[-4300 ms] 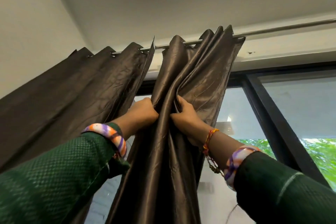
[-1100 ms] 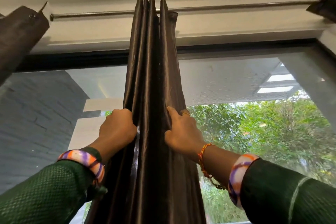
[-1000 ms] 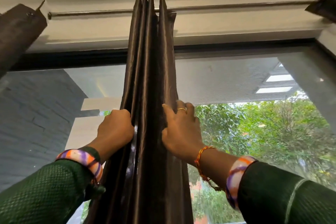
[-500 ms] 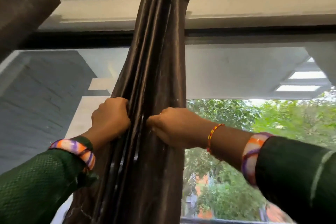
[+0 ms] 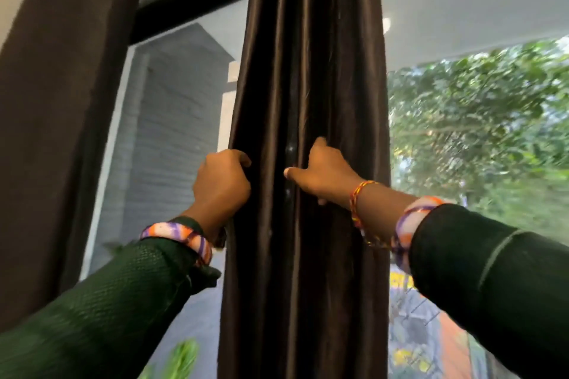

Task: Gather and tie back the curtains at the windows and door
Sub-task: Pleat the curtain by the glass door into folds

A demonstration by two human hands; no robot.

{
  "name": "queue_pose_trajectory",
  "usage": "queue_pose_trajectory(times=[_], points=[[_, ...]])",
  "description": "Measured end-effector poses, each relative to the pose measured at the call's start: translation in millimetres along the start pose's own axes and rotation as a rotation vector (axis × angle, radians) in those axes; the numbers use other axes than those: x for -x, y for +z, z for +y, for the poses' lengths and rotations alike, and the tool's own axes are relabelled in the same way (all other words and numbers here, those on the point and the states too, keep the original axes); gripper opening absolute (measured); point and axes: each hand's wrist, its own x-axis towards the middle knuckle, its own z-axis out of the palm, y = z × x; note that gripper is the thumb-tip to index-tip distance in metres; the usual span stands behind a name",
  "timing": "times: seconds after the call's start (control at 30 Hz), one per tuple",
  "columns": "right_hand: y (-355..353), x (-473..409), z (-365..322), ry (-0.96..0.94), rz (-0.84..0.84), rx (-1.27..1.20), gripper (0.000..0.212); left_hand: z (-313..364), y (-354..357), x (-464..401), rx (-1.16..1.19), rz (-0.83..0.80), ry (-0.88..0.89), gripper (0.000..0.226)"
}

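Note:
A dark brown satin curtain (image 5: 308, 55) hangs bunched into a narrow column of folds in the middle of the window. My left hand (image 5: 221, 184) grips the curtain's left edge with its fingers curled round the folds. My right hand (image 5: 323, 175) holds the folds on the right side, thumb stretched across the front and fingers tucked into the cloth. Both hands are at about the same height, roughly a hand's width apart. The curtain's top and bottom run out of the frame.
A second dark curtain (image 5: 61, 101) hangs at the far left. Behind is window glass with a black frame (image 5: 191, 6) along the top. Outside lie a grey building wall (image 5: 172, 148) on the left and green trees (image 5: 477, 132) on the right.
The view has dropped, so the rod is out of sight. Both hands have slid down the gathered curtain. The right hand's thumb now stretches across the front folds.

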Motion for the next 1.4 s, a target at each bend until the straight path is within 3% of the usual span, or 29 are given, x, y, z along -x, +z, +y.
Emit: queue_pose_trajectory(times=[0.1,0.23,0.4,0.53,0.63,0.73,0.93,1.1,1.23,1.3,1.4], points=[[29.8,20.5,-0.3,0.064,0.109,-0.117,0.089,-15.8,8.5,28.9,-0.028,-0.032,-0.062,0.051],[62.7,47.5,8.1,0.210,0.141,-0.173,0.086,-36.1,21.5,71.7,-0.010,-0.072,-0.094,0.051],[94.2,89.6,38.2,0.252,0.081,-0.119,0.082,-50.8,40.2,128.4,0.048,-0.110,-0.179,0.050],[116.6,134.5,63.5,0.248,0.037,-0.053,0.087,-51.5,54.6,161.4,0.225,-0.137,-0.253,0.028],[129.1,165.0,79.3,0.254,0.007,-0.066,0.090,-39.2,58.0,179.6,0.411,-0.125,-0.233,0.048],[137.2,188.3,89.6,0.260,-0.014,-0.084,0.090,-33.6,62.3,194.0,0.315,-0.210,-0.170,0.054],[143.5,221.8,95.8,0.287,-0.095,-0.067,0.087,-23.0,66.5,217.6,0.082,-0.292,-0.191,0.034],[144.1,247.6,98.8,0.302,-0.177,-0.046,0.079,-40.7,54.3,246.4,0.068,-0.239,-0.260,0.023],[151.8,272.7,87.4,0.222,-0.246,-0.052,0.080,-40.2,41.4,264.5,0.080,-0.192,-0.174,0.026],[160.4,288.2,75.5,0.219,-0.263,-0.102,0.068,-33.7,36.7,270.8,0.084,-0.216,-0.109,0.035],[162.8,311.3,49.8,0.336,-0.316,-0.357,0.029,-25.8,31.2,277.5,0.095,-0.259,-0.065,0.051]])
